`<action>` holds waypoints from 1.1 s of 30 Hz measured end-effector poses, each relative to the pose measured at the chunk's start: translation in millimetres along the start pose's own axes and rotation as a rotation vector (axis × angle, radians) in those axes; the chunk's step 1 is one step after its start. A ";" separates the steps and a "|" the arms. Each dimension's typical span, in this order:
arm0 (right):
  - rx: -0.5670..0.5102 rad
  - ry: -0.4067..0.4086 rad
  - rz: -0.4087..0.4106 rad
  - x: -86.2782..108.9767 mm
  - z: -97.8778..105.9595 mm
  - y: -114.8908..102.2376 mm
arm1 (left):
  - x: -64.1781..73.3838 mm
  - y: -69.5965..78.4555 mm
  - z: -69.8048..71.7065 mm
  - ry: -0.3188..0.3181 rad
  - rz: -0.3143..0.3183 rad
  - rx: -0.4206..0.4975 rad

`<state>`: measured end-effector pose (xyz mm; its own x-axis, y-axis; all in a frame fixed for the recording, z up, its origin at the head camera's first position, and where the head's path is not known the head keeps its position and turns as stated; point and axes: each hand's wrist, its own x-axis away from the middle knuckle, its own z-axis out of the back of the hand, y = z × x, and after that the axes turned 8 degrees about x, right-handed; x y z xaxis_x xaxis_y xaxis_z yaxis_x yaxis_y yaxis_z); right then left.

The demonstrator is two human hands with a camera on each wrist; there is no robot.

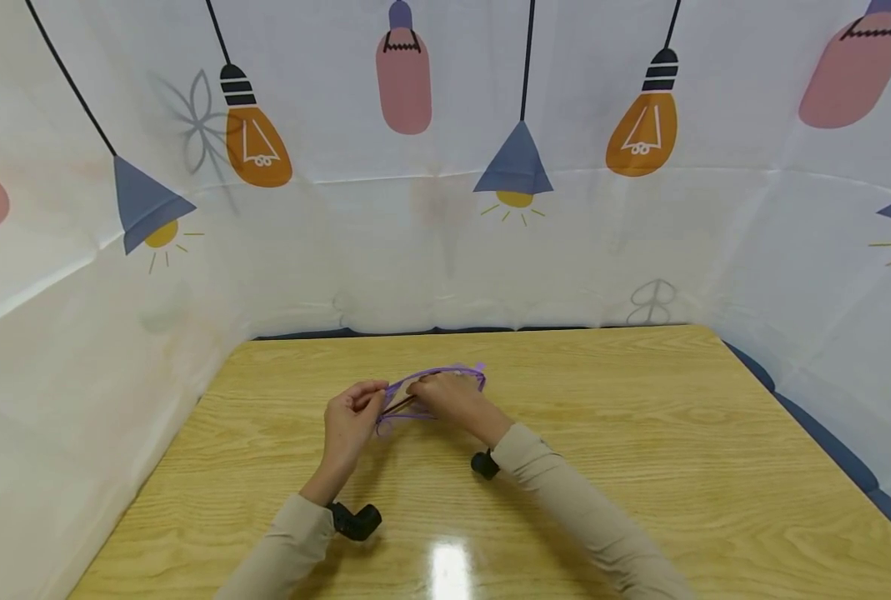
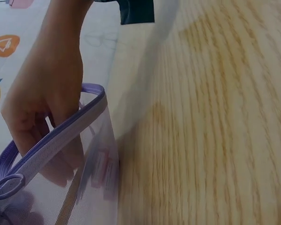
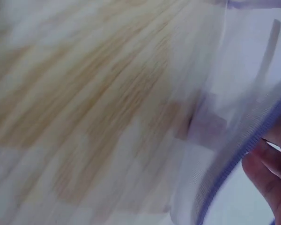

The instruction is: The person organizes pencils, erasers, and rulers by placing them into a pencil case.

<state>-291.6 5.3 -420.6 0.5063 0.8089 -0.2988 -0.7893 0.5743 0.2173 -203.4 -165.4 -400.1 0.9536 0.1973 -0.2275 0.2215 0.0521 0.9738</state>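
Observation:
A see-through purple mesh zip pouch (image 1: 433, 369) is held up over the table with its zip undone. At its left end my left hand (image 1: 351, 421) pinches the edge between thumb and fingers. My right hand (image 1: 453, 400) reaches in through the opening, its fingers showing behind the mesh in the left wrist view. From its fingertips a thin brown stick, pencil-like (image 2: 69, 199), slants down inside the pouch. A small pinkish block (image 2: 100, 168) shows through the mesh near the pouch's side. The zip's ring-shaped pull (image 2: 8, 186) hangs at the near end.
The pouch is over the middle of a wood-grain table (image 1: 640, 467). A white cloth (image 1: 445, 250) printed with lamps and bulbs hangs behind and at both sides. Black wrist-worn pieces (image 1: 357, 522) stick out below both wrists.

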 end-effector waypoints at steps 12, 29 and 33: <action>-0.255 0.088 0.006 60.7 44.0 26.2 | -1.6 -21.8 7.4 -0.173 -0.213 -0.161; -0.065 0.255 -0.169 165.2 81.2 61.6 | 16.8 -21.6 22.9 -0.477 -0.687 -0.577; -0.048 0.297 -0.194 189.2 86.8 70.9 | 20.7 -13.8 34.9 -0.506 -0.622 -0.657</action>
<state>-221.6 210.0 -381.2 0.5304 0.6096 -0.5891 -0.7078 0.7009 0.0880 -179.6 -196.2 -418.1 0.7164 -0.4739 -0.5120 0.6941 0.5579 0.4549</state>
